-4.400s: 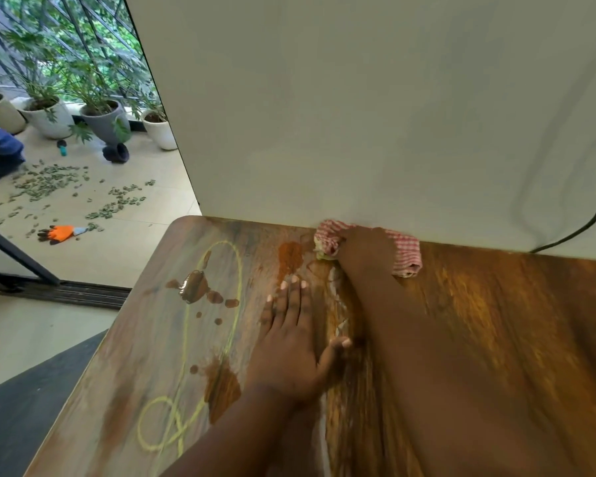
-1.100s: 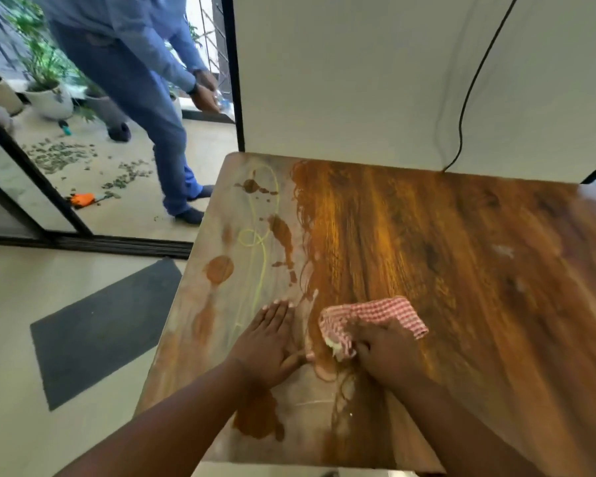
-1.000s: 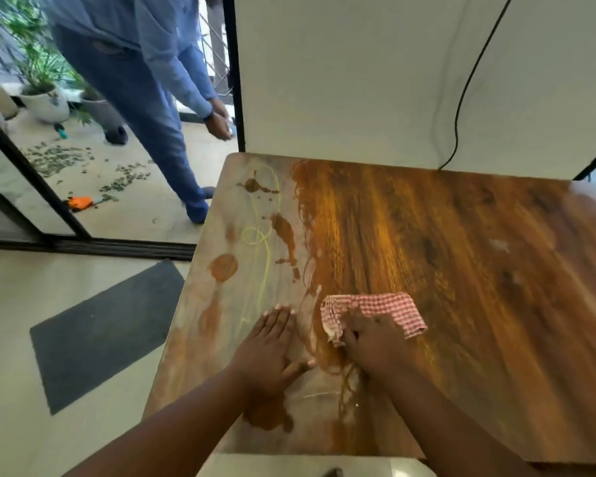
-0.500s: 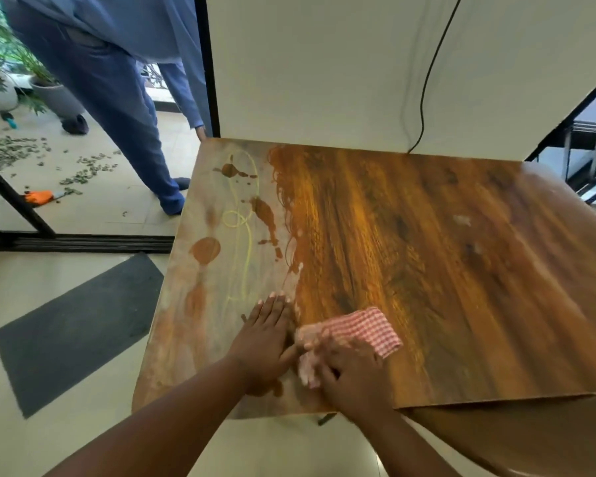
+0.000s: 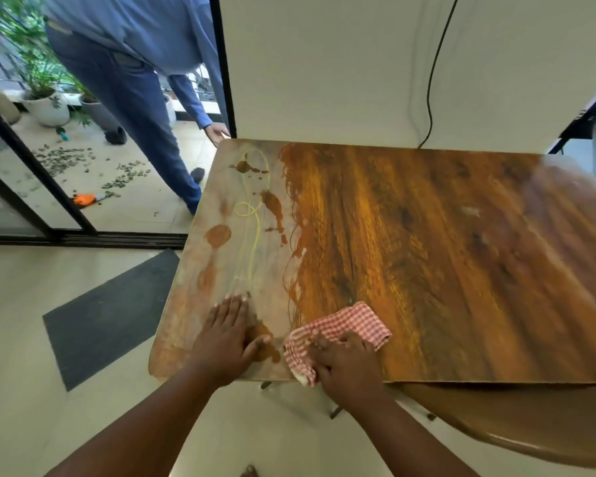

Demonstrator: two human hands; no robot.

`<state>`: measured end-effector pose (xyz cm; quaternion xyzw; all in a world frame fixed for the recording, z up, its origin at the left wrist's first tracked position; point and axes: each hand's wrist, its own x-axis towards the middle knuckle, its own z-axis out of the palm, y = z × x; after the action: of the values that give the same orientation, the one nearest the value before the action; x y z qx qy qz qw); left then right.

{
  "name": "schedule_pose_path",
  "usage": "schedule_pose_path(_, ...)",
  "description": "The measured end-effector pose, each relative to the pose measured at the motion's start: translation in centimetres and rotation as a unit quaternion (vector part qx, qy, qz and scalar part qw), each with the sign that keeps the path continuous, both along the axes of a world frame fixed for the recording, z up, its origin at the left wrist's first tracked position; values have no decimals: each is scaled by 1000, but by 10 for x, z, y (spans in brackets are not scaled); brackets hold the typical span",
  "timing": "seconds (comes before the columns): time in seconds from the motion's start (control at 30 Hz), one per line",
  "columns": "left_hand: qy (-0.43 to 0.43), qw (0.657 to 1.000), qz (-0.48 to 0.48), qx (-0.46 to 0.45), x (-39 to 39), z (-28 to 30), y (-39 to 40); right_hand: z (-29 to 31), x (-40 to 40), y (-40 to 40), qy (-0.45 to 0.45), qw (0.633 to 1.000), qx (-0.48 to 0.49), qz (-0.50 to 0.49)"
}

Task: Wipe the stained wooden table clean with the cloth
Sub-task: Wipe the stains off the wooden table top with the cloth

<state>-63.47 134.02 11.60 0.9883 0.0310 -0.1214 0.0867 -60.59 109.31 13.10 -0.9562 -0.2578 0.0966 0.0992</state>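
Note:
The wooden table stands against a white wall. Its left strip is dull and carries brown stains and a thin yellow looping line; the rest looks wet and glossy. A red-and-white checked cloth lies at the near edge, its corner hanging over the rim. My right hand grips the cloth from above with curled fingers. My left hand rests flat on the stained strip beside it, fingers straight, thumb next to a brown smear.
A person in blue clothes stands at the table's far left corner by the glass door, one hand near the tabletop. A dark mat lies on the floor to the left. A black cable hangs down the wall. A wooden chair seat sits at lower right.
My right hand has drawn the cloth from the wall end down the table to its near edge. My left hand slid back along the stained strip. A person in blue walked up to the table.

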Motion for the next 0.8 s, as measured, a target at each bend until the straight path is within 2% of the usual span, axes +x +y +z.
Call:
schedule_pose_path(0.1, -12, 1000, 3, 11, -24, 0, 0, 7, -5, -30, -52, 996, 48, 55)
schedule_pose_path(0.2, -23, 999, 12, 24, -48, -2, 1, 9, 4, -46, -55, 996, 63, -17)
schedule_pose_path(0.3, -23, 999, 26, 39, -71, -5, 1, 9, 9, -21, -46, 992, 52, -101)
schedule_pose_path(0.47, -15, 997, 55, 56, -91, -7, -5, -10, -1, 21, -36, 999, -31, -4)
schedule_pose_path(0.6, -17, 996, 83, 36, -94, -6, 3, -11, -10, -4, -21, 997, -49, 50)
schedule_pose_path(0.7, -21, 995, 98, 24, -90, -4, 14, -7, -2, -33, -17, 999, -39, 6)
schedule_pose_path(0.8, -29, 996, 77, 28, -84, 0, 25, -3, 11, -20, -2, 996, -44, -73)
